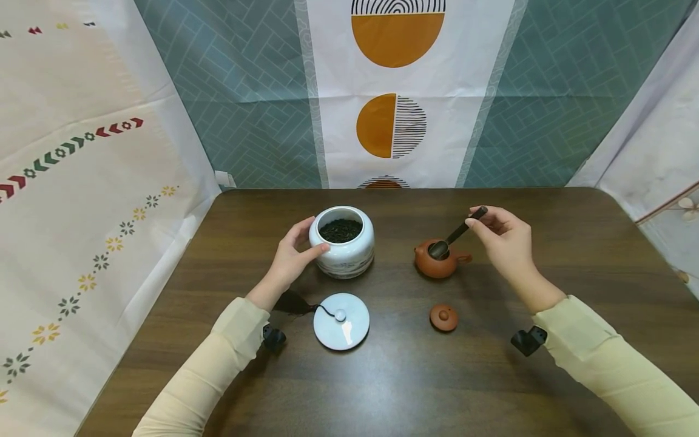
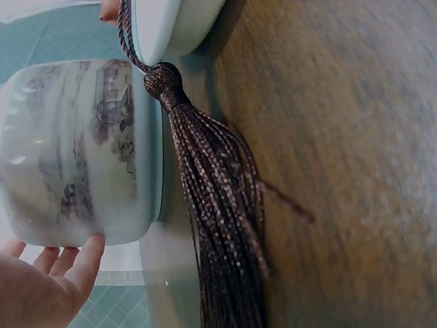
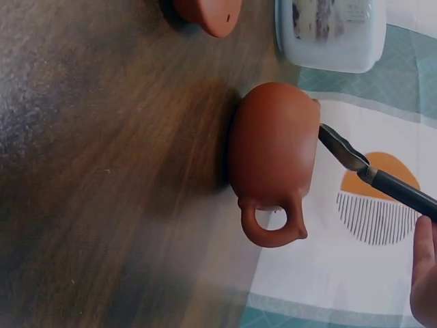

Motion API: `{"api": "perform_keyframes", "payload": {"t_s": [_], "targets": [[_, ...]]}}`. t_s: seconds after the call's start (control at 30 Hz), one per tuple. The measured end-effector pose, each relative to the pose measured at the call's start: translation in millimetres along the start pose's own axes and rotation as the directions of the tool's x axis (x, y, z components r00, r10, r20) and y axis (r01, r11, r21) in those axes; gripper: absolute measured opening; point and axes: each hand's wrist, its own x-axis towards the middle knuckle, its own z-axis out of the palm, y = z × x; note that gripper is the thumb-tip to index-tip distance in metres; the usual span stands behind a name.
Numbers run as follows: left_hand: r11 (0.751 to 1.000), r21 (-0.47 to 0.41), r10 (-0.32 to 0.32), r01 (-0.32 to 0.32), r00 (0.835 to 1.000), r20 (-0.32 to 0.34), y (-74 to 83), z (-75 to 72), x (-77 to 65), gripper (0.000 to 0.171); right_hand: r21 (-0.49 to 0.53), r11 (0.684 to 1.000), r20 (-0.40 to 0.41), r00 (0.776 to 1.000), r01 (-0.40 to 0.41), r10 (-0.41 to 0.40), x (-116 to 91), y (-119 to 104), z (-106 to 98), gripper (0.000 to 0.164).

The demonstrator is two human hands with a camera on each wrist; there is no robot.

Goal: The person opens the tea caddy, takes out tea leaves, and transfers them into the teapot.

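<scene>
My left hand [image 1: 297,250] holds the side of a white porcelain tea jar [image 1: 346,258], its thumb near the rim. Dark loose tea leaves [image 1: 341,230] show inside the jar's mouth. In the left wrist view, fingertips [image 2: 93,242] touch the jar's painted wall. My right hand [image 1: 505,238] pinches the dark handle of a tea spoon [image 1: 457,233] between thumb and fingers. The spoon slants down to the left, its bowl at the opening of a small reddish-brown clay teapot [image 1: 435,267]. From the right wrist view, the spoon's tip overlaps the teapot's upper edge.
In front of the jar lies its white lid [image 1: 341,334], with a dark tassel [image 2: 205,178] tied to the knob. A clay teapot lid [image 1: 443,317] rests before the teapot. Everything stands on a brown wooden table [image 1: 393,388] backed by hanging cloth.
</scene>
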Motion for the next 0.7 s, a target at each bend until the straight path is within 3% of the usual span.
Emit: {"api": "perform_keyframes", "payload": {"t_s": [0.13, 0.27, 0.47, 0.57, 0.7], "targets": [[1.0, 0.002, -0.005, 0.005, 1.0, 0.002, 1.1, 0.3, -0.3, 0.064, 0.132, 0.989, -0.027, 0.997, -0.061, 0.065, 3, 0, -2, 0.016], [1.0, -0.004, -0.002, 0.002, 1.0, -0.002, 3.0, 0.4, -0.6, 0.064, 0.276, 0.953, -0.03, 0.99, -0.124, 0.138, 6, 0, -5, 0.011], [1.0, -0.01, -0.005, 0.005, 1.0, 0.003, 2.7, 0.5, 0.3, 0.065, 0.383, 0.893, -0.067, 0.956, -0.238, 0.284, 7, 4, -8, 0.007], [1.0, -0.007, -0.014, 0.014, 1.0, 0.007, 2.6, 0.8, 0.4, 0.065, 0.46, 0.845, -0.071, 0.937, -0.275, 0.343, 7, 8, -11, 0.007], [1.0, -0.009, -0.009, 0.01, 1.0, 0.006, 2.4, 0.7, 0.3, 0.065, 0.589, 0.746, -0.046, 0.909, -0.311, 0.415, 9, 11, -16, 0.01]]}}
